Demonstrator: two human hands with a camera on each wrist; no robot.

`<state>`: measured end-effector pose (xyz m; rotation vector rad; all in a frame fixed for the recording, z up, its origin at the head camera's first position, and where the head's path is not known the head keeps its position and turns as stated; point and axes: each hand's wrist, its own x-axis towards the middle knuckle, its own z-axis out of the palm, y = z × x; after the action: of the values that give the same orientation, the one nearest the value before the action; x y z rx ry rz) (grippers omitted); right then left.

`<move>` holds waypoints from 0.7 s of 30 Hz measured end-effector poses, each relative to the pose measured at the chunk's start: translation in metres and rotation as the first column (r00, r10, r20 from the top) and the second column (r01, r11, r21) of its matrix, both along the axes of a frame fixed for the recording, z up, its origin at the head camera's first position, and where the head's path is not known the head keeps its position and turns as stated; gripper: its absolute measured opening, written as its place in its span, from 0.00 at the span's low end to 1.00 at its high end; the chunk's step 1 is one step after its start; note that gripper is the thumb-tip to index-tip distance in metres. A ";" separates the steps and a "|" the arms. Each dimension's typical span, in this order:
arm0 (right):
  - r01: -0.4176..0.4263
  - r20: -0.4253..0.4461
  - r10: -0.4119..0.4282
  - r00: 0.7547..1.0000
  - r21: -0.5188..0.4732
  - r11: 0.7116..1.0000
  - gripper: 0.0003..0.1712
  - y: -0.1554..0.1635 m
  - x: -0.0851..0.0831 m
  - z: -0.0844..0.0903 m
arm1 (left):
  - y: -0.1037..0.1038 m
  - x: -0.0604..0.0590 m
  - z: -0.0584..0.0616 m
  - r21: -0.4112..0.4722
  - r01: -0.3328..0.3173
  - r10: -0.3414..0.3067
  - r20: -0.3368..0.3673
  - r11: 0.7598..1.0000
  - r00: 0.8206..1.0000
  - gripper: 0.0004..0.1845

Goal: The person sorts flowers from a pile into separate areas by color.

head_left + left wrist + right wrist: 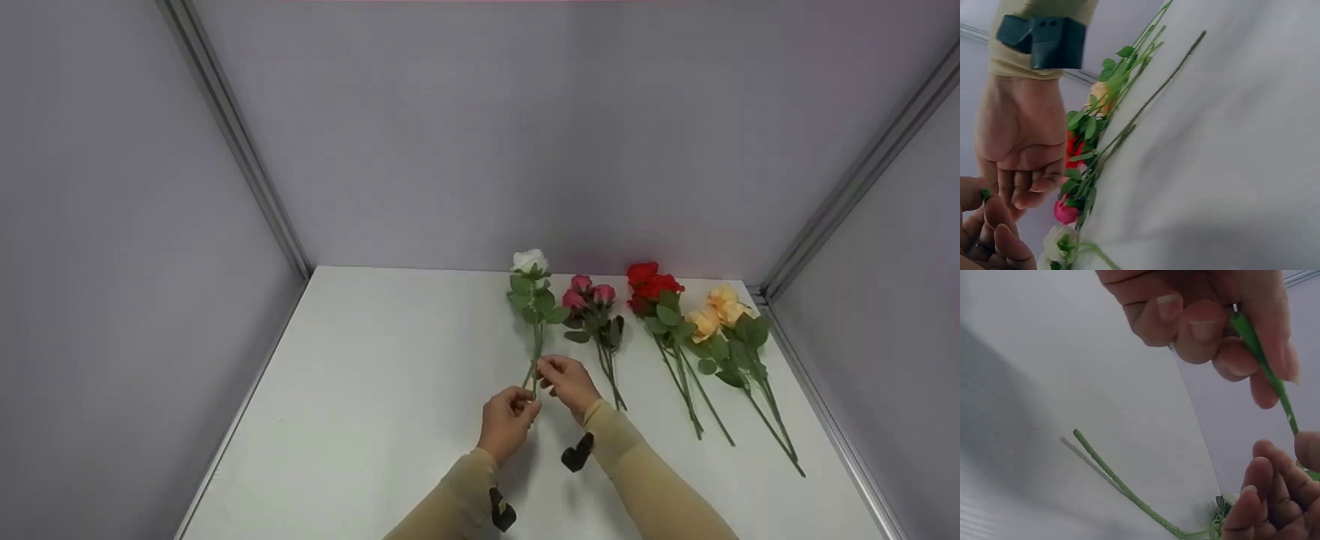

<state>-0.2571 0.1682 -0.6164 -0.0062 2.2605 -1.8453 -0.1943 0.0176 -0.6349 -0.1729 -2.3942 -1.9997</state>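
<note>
Nearest the person, the left hand (507,420) and the right hand (568,381) both pinch the thin green stem of the white rose (530,262), maybe to keep it steady. The left holds the bottom end; the right grips just above it. The bloom points away, toward the back wall. Right of the white rose lie the pink roses (589,294), then the red roses (651,285), then the peach roses (718,309), side by side on the white table (360,390).
</note>
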 end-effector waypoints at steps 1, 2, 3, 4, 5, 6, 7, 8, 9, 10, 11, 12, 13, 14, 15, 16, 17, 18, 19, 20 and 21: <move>0.006 -0.003 -0.006 1.000 0.002 1.000 0.18 0.000 0.000 0.000 | 0.002 0.001 -0.003 -0.007 0.002 -0.002 -0.002 1.000 1.000 0.06; 0.009 -0.002 -0.009 1.000 0.005 1.000 0.18 0.001 0.000 -0.001 | 0.003 0.001 -0.005 -0.017 0.003 -0.003 0.000 1.000 1.000 0.06; 0.009 -0.002 -0.009 1.000 0.012 1.000 0.18 0.001 0.000 -0.002 | 0.004 0.002 -0.008 -0.026 0.005 -0.005 0.000 1.000 1.000 0.05; 0.007 0.000 -0.007 1.000 0.020 1.000 0.18 0.001 0.000 -0.004 | 0.006 0.002 -0.011 -0.042 0.004 -0.004 0.000 0.999 1.000 0.05; 0.004 0.003 -0.004 1.000 0.035 0.999 0.19 0.001 0.001 -0.005 | 0.007 0.002 -0.014 -0.057 0.003 -0.003 -0.001 0.998 1.000 0.05; 0.004 0.010 -0.004 1.000 0.047 0.999 0.20 0.002 0.001 -0.007 | 0.007 0.002 -0.017 -0.076 0.003 -0.003 -0.006 0.997 1.000 0.05; 0.001 0.013 -0.002 1.000 0.062 0.998 0.20 0.002 0.001 -0.010 | 0.008 0.002 -0.020 -0.101 -0.002 0.001 -0.009 0.995 1.000 0.05; -0.002 0.021 0.000 1.000 0.073 0.997 0.21 0.002 0.000 -0.013 | 0.008 0.002 -0.022 -0.129 -0.008 0.007 -0.011 0.992 1.000 0.05; -0.004 0.030 0.001 1.000 0.082 0.997 0.21 0.003 0.000 -0.015 | 0.008 0.001 -0.025 -0.157 -0.013 0.011 -0.015 0.987 1.000 0.05; -0.004 0.041 0.000 0.999 0.090 0.996 0.20 0.003 0.000 -0.018 | 0.008 0.001 -0.028 -0.184 -0.018 0.015 -0.018 0.983 1.000 0.05; -0.005 0.046 0.000 0.999 0.101 0.995 0.20 0.003 0.000 -0.022 | 0.009 0.001 -0.030 -0.204 -0.021 0.017 -0.019 0.979 1.000 0.05; -0.004 0.050 -0.001 0.999 0.111 0.994 0.20 0.003 0.000 -0.025 | 0.009 0.000 -0.033 -0.224 -0.022 0.017 -0.020 0.974 1.000 0.05; -0.005 0.050 -0.001 0.999 0.125 0.992 0.20 0.003 0.000 -0.028 | 0.009 0.000 -0.035 -0.241 -0.023 0.018 -0.020 0.970 1.000 0.06; -0.002 0.051 -0.005 0.999 0.135 0.991 0.19 0.003 0.000 -0.031 | 0.009 0.000 -0.038 -0.256 -0.022 0.019 -0.016 0.966 1.000 0.06; 0.002 0.047 -0.009 0.999 0.149 0.989 0.19 0.003 -0.001 -0.034 | 0.010 -0.001 -0.040 -0.273 -0.021 0.018 -0.012 0.962 1.000 0.06; 0.004 0.038 -0.011 0.999 0.169 0.986 0.18 0.003 -0.001 -0.037 | 0.010 -0.001 -0.042 -0.288 -0.020 0.019 -0.009 0.958 1.000 0.06; 0.008 0.030 -0.014 0.999 0.190 0.982 0.18 0.002 -0.002 -0.040 | 0.010 -0.002 -0.045 -0.308 -0.020 0.019 -0.006 0.951 1.000 0.06; 0.014 0.024 -0.019 1.000 0.211 0.977 0.17 0.002 -0.002 -0.042 | 0.011 -0.002 -0.047 -0.330 -0.022 0.022 -0.005 0.944 1.000 0.07; 0.018 0.018 -0.023 1.000 0.230 0.973 0.16 0.002 -0.003 -0.045 | 0.011 -0.003 -0.049 -0.350 -0.027 0.026 -0.008 0.936 1.000 0.07; 0.024 0.015 -0.029 0.999 0.247 0.969 0.16 0.001 -0.003 -0.047 | 0.011 -0.004 -0.051 -0.373 -0.034 0.035 -0.004 0.927 0.999 0.07; 0.028 0.015 -0.033 0.999 0.263 0.964 0.15 0.001 -0.004 -0.050 | 0.012 -0.005 -0.053 -0.395 -0.045 0.046 -0.009 0.918 0.999 0.07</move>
<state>-0.2610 0.1688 -0.6659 0.0908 2.4860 -1.5364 -0.1989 0.0292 -0.6881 -0.1183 -2.7460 -1.4714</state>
